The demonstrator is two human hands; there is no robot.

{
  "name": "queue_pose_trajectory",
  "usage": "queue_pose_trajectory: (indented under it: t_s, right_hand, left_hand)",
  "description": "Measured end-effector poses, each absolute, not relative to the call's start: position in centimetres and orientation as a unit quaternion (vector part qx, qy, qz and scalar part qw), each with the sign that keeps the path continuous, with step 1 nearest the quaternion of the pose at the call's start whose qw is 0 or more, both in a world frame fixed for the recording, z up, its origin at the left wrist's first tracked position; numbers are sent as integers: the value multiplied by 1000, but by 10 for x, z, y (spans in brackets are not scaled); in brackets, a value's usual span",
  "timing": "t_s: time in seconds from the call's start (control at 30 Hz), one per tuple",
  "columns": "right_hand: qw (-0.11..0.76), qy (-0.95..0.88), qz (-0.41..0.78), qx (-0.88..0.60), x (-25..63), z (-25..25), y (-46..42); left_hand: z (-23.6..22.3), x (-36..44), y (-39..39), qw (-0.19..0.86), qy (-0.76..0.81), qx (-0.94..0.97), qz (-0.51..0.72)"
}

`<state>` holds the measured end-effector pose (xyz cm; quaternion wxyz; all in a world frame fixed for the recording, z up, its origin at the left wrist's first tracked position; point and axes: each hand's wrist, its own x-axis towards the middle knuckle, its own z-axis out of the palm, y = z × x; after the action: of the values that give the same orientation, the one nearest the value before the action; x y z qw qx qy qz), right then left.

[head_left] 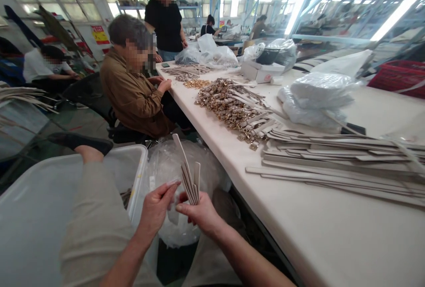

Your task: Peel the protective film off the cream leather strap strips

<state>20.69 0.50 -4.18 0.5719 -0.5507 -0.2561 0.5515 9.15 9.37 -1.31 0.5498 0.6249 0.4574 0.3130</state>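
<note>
The right hand's (202, 212) grip is closed round fanned strips (190, 185), their tops rising above it, near the worktop's (292, 216) long edge; the left hand's (157, 205) is pinched shut beside them, contents unclear.

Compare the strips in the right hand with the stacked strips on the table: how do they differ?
The held strips stand up, fanned, from the right hand; the stacked strips lie flat on the table. The held strips are few; the stacked strips are many. The held strips look shorter than the stacked strips. Both are pale and narrow.
</note>
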Motion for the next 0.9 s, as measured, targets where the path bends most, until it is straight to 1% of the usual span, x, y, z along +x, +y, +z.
queue_pose_trajectory:
  t_s: [0.13, 0.2, 0.3, 0.4, 0.47, 0.53, 0.73, 0.83, 0.9]
  right_hand:
    - [559, -283, 558, -544, 204, -38, 11]
    - [548, -286, 557, -555, 204, -35, 11]
    - [538, -285, 544, -577, 208, -32, 12]
    - [539, -284, 526, -593, 212, -33, 13]
    - [541, -287, 528, -588, 213, -36, 14]
    - [541, -289, 534, -582, 213, -38, 15]
    - [537, -286, 547, -575, 211, -36, 15]
    - [540, -294, 550, -565, 209, -37, 14]
    - [551, -308, 532, -565, 208, -39, 13]
  left_hand:
    - [-14, 94, 91, 520, 455, 624, 366]
    - [-16, 93, 89, 536, 465, 590, 386]
    - [-20, 88, 83, 649, 454, 497, 355]
    - [-25, 78, 75, 761, 411, 431, 257]
    - [-29, 72, 70, 804, 372, 413, 210]
    - [-35, 68, 66, 831, 338, 399, 191]
    - [-52, 68, 63, 830, 350, 383, 205]
    - [-53, 70, 62, 826, 366, 375, 211]
    - [-52, 72, 63, 817, 378, 379, 213]
